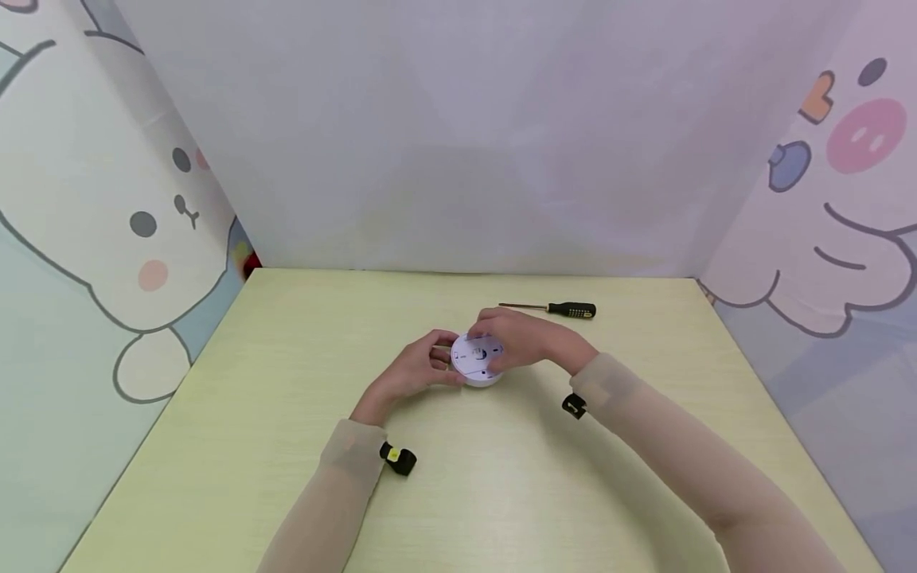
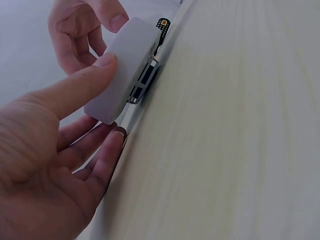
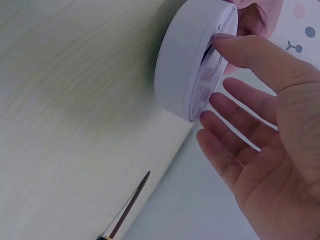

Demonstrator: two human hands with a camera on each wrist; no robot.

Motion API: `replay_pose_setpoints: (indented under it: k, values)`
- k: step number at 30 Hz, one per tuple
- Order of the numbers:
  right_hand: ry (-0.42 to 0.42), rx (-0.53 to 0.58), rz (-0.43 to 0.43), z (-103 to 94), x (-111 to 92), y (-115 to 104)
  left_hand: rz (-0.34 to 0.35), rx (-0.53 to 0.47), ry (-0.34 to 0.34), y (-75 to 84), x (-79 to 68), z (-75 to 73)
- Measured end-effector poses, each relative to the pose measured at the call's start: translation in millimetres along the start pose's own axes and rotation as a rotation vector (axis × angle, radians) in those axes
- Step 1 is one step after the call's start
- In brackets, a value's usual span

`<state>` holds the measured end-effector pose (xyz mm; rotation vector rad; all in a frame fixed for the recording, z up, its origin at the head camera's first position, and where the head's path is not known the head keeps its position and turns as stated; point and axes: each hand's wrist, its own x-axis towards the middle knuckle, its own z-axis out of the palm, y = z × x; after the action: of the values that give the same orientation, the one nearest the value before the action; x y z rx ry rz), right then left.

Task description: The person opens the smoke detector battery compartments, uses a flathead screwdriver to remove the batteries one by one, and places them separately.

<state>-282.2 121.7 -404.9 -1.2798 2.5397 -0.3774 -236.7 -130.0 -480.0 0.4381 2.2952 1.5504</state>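
Note:
A round white smoke detector [image 1: 473,364] sits between both hands, its slotted flat back facing up. My left hand [image 1: 414,370] grips its left side; in the left wrist view the thumb lies along the white wall and the fingers reach under the lower edge. Dark vent openings [image 2: 146,74] show on its underside, close over the table. From the right, my right hand [image 1: 521,338] holds the back plate, thumb on the near part and fingertips at the far edge. In the right wrist view its thumb presses beside a dark slot on the detector's face [image 3: 202,92].
Behind the hands lies a screwdriver [image 1: 571,309] with a black and yellow handle, shaft pointing left. The pale wood table [image 1: 286,334] meets a white backdrop [image 1: 458,199] at its far edge. Cartoon-printed curtains [image 1: 86,199] stand along both sides.

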Motion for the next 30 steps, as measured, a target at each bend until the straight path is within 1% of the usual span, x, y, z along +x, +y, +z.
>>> replay_pose_setpoints:
  k: [5,13,23,30]
  values:
    - [-0.034,-0.038,0.003,-1.1,6.2,-3.2,0.007,-0.001,0.002,-1.1,-0.7,-0.3]
    - [-0.070,-0.066,0.010,-4.4,11.1,-8.3,0.009,-0.005,-0.003,-0.7,-0.5,-0.8]
    - [-0.066,-0.058,0.026,-4.9,11.0,-10.4,0.003,-0.008,-0.006,-1.9,0.3,-0.6]
    - [-0.056,-0.055,0.050,-3.6,8.8,-9.0,-0.013,0.010,0.002,-1.5,0.9,-0.6]
